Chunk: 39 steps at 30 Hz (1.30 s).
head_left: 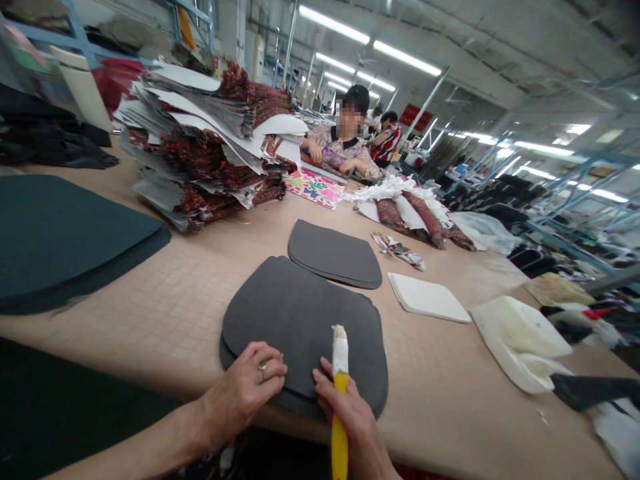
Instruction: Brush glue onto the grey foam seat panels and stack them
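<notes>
My left hand [247,390] rests on the near edge of a stack of dark grey foam pieces [305,320], fingers curled against the edge, a ring on one finger. My right hand [350,413] grips a yellow-handled brush [340,393] with pale bristles pointing away over the top foam piece; its thumb touches the foam edge. A second dark grey foam piece [335,253] lies just beyond on the tan table [200,293].
A tall pile of patterned red fabric and white paper [210,140] stands at back left. Dark foam sheets [65,240] lie at left. A white pad [427,297] and a white container [520,340] sit at right. Two people [350,140] work at the far end.
</notes>
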{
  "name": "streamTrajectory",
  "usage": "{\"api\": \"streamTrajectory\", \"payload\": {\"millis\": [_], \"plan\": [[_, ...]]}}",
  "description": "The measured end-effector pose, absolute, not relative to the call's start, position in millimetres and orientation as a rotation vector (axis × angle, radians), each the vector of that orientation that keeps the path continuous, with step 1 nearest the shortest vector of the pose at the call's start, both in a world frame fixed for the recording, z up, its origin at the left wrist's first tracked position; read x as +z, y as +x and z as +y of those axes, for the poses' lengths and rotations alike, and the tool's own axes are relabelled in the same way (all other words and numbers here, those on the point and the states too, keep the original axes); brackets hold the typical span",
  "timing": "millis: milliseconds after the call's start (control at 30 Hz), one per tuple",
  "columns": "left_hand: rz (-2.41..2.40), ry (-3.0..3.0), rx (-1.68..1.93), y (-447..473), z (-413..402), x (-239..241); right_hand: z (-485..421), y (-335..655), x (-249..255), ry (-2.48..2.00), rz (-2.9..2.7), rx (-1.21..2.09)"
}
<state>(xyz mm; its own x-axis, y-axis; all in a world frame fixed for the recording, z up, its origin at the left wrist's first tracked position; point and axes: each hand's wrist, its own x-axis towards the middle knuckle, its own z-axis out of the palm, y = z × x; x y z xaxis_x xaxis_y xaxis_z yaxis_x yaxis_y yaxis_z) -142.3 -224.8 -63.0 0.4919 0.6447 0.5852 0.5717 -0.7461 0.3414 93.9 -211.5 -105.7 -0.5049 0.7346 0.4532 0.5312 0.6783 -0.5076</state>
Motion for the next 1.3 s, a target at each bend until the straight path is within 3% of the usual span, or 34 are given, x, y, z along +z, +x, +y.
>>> {"api": "streamTrajectory", "payload": {"millis": [333,567,900,1133,1300], "plan": [[1.149,2.405,0.935,-165.0,-211.0,-38.5,-197.3,95.0,-53.7,-1.114,-2.202,0.631],[1.205,2.586,0.538,-144.8,-167.0,-36.6,-136.6,82.3,-79.9,-1.169,-2.217,0.273],[0.97,2.672,0.268,-140.2,-168.5,-36.0,-120.8,86.0,-97.0,-1.248,-2.137,0.277],[0.905,2.748,0.318,-168.2,-192.2,-38.3,-126.5,81.3,-82.5,-1.248,-2.106,0.355],[0.923,2.717,0.403,-164.8,-192.2,-39.9,-180.0,72.6,-77.0,-1.06,-2.237,0.391]]}}
